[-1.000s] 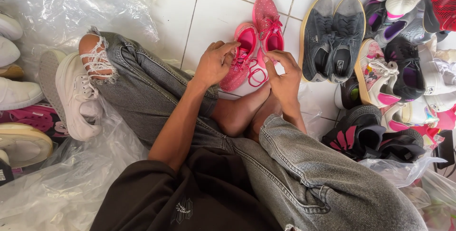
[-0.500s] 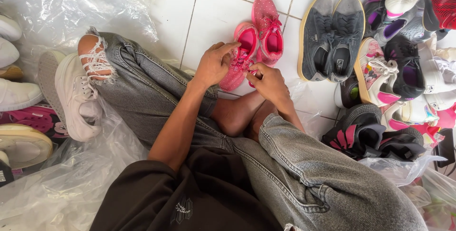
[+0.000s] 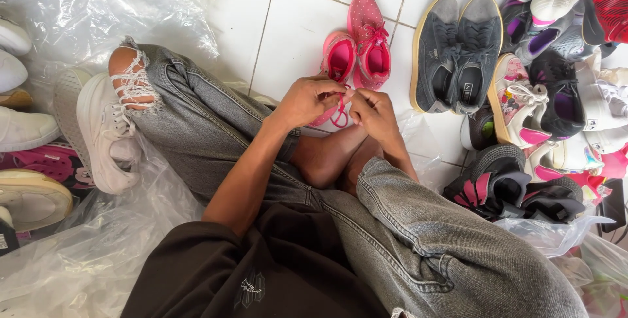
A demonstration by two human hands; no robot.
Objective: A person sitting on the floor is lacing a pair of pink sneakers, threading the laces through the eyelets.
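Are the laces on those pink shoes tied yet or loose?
Loose, apparently: both hands, left hand and right hand, pinch the pink laces of the pink shoes, a loop hanging free; any knot is hidden.

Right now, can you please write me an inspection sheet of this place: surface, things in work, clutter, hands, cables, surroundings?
Surface: white tiled floor, partly under clear plastic sheet.
Things in work: pair of small pink shoes on the floor; pink laces between the fingers.
Clutter: grey shoes; mixed shoe pile; white shoes.
Hands: left hand and right hand both pinch the laces.
Cables: nothing seen.
Surroundings: person sits on the floor in grey jeans and a white sneaker.
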